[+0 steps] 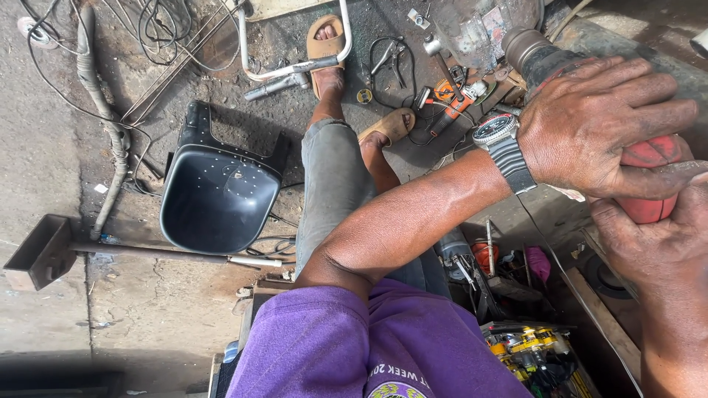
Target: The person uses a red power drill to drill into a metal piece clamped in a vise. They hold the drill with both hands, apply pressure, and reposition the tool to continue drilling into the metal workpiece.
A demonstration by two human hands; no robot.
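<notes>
Both hands' fingers (627, 110) round red grip (649, 180)

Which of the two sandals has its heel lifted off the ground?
The sandal nearer the person, beside the tools: its heel is raised and only the front touches the ground. The farther sandal lies flat under the white tube frame.

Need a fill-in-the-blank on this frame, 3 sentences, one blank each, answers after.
1. Both hands, the left hand and the right hand, close around a rounded object coloured ____.
2. The left wrist carries a ____ with a dark strap.
3. On the ground lies a black plastic seat shell, and the feet wear tan ____.

Missing words: red; wristwatch; sandals
</notes>
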